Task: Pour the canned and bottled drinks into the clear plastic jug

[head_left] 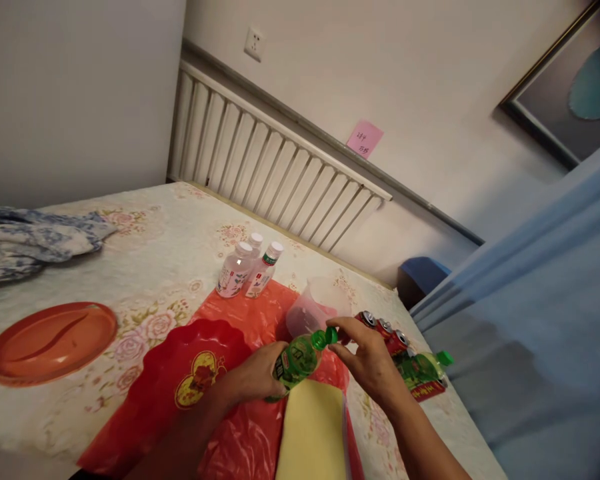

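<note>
My left hand (260, 373) is wrapped round the body of a green plastic bottle (299, 361), which leans to the right in view. At its neck, my right hand (367, 353) pinches the green bottle cap (331, 335) between thumb and fingers. Whether the cap is still threaded on, I cannot tell. Just behind the bottle stands a translucent plastic tub (310, 308). Below it lies a folded yellow cloth (313, 433) on a red plastic sheet (240, 440). Left of my left hand is a red scalloped tray (155, 373) with a gold print.
Several clear bottles with white caps (235, 270) stand behind the tray. Red drink cans (396, 343) and another green bottle (423, 367) are at the right. An orange lid (53, 340) and patterned cloth (35, 243) lie left. A radiator (275, 160) lines the wall.
</note>
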`<state>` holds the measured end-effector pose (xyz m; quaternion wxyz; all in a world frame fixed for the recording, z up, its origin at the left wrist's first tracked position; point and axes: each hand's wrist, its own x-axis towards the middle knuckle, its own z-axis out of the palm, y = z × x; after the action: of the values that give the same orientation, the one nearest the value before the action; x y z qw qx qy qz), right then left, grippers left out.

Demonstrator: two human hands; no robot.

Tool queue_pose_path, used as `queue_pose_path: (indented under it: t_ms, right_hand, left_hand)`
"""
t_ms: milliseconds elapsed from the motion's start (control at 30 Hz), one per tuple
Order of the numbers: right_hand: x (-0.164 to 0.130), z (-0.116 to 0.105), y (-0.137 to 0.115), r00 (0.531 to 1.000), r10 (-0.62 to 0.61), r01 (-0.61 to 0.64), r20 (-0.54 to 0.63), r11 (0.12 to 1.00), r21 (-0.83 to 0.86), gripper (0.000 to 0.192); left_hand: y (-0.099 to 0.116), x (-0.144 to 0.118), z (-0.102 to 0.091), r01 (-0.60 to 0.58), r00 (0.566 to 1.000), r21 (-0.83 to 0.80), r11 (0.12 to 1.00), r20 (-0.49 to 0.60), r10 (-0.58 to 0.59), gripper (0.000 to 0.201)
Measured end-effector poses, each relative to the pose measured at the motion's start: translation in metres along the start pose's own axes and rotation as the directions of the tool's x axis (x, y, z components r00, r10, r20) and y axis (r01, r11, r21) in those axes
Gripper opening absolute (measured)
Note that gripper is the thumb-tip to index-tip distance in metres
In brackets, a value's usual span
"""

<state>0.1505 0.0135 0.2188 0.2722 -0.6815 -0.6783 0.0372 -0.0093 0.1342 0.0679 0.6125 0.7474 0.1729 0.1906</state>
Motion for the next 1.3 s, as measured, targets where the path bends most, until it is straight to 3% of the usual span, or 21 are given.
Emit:
queue_pose_path:
  t_ms: [167,433,600,1000,1100,1167,1300]
  right_hand:
    - [0.006,-0.002,-0.003,0.996,0.056,-0.057,0.073,0.998,0.006,0.017]
    - [0.012,-0.006,-0.011,0.982,-0.096,0.098,0.163,0.995,-0.003,0.017]
    - [0.014,-0.008,-0.021,0.972,-0.127,0.133,0.199,0.991,-0.016,0.015]
    - [0.009,-0.001,-0.017,0.989,-0.114,0.118,0.098,0.992,-0.037,0.013]
    - [0.002,0.001,-0.007,0.999,-0.038,0.037,0.021,0.998,0.048,0.026]
    - [-0.005,0.008,0.002,0.996,0.084,-0.077,-0.041,0.987,0.14,0.043]
    - [-0.025,0.035,0.018,0.941,0.325,-0.288,-0.089,0.912,0.291,0.057]
  left_hand:
    - [0.0,0.001,0.0,0.011,1.0,0.002,1.0,0.017,-0.011,0.046]
    - [-0.008,0.003,0.003,-0.001,1.0,0.029,1.0,-0.005,0.001,0.047]
    - [-0.002,0.0,0.001,-0.009,1.0,0.018,1.0,0.003,0.009,0.044]
    - [-0.002,0.001,0.001,-0.032,0.999,0.05,0.998,0.007,0.032,0.045]
    - [-0.003,0.001,0.001,-0.026,1.0,0.033,0.999,0.0,0.026,0.046]
    - [-0.002,0.0,0.001,-0.014,1.0,0.013,1.0,0.006,0.014,0.049]
    - [-0.002,-0.001,0.001,-0.019,1.0,0.024,1.0,0.006,0.019,0.051]
